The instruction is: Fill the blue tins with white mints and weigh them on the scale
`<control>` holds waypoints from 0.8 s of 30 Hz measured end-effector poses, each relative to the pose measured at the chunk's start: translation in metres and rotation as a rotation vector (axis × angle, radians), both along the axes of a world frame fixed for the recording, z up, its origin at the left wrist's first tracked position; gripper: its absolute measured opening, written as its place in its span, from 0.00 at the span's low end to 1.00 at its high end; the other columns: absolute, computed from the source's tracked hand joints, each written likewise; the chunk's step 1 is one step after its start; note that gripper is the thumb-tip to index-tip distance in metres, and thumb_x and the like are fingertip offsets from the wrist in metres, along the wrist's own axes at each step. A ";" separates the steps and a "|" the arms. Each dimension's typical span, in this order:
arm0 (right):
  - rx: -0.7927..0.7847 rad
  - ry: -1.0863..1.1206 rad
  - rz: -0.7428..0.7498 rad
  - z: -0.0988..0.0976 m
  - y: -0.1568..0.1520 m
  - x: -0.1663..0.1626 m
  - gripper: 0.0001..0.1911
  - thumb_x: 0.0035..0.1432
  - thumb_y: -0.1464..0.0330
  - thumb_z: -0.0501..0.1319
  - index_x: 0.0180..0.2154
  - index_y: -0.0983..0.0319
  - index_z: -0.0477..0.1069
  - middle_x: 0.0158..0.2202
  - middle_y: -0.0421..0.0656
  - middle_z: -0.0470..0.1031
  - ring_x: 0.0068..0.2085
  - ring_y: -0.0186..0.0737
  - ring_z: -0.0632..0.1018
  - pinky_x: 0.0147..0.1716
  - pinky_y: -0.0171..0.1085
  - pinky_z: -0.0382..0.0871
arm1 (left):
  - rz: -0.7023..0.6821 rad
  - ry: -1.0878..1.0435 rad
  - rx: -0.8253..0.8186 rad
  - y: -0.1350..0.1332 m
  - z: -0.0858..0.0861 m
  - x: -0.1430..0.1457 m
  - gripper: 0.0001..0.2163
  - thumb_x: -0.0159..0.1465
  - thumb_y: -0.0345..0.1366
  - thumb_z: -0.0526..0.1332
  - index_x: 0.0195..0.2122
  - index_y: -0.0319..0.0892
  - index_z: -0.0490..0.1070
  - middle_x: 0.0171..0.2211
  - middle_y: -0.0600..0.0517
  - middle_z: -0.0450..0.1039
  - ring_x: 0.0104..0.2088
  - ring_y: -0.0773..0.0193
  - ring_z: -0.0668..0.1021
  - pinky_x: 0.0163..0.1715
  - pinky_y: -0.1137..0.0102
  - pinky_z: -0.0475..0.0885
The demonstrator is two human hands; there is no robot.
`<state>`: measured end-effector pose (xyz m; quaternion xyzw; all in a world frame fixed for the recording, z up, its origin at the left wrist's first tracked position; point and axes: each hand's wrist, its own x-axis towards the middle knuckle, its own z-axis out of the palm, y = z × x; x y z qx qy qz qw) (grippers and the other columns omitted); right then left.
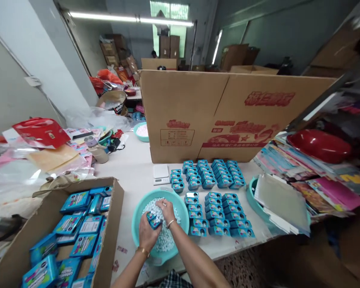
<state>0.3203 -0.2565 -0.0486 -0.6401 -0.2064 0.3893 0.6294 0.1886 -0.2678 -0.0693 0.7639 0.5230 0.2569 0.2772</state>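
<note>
A teal bowl full of small white pieces sits at the table's near edge. Over it, my left hand is closed around a small blue tin. My right hand presses down on the white pieces beside the tin, fingers curled; what they pinch is hidden. Just right of the bowl, several small blue tins stand in neat rows, with a second group behind them.
An open carton of blue packets is at the near left. A small white scale stands behind the bowl. A large upright cardboard box walls the back. Stacked printed sheets and a teal basin lie right; bags clutter the left.
</note>
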 end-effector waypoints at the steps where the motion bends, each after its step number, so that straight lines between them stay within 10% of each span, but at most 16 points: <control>1: 0.001 -0.015 -0.008 0.006 0.001 0.000 0.11 0.43 0.60 0.65 0.21 0.61 0.77 0.24 0.43 0.78 0.32 0.44 0.75 0.38 0.40 0.68 | 0.002 -0.023 0.004 0.001 0.004 0.003 0.29 0.53 0.39 0.64 0.55 0.42 0.57 0.50 0.43 0.68 0.54 0.47 0.73 0.55 0.51 0.69; 24: 0.028 -0.036 -0.065 0.030 0.005 -0.015 0.10 0.44 0.62 0.63 0.21 0.63 0.76 0.23 0.42 0.77 0.29 0.41 0.73 0.33 0.37 0.67 | -0.039 -0.157 0.011 0.012 0.014 -0.003 0.30 0.50 0.35 0.66 0.55 0.42 0.59 0.51 0.43 0.70 0.53 0.49 0.75 0.54 0.54 0.71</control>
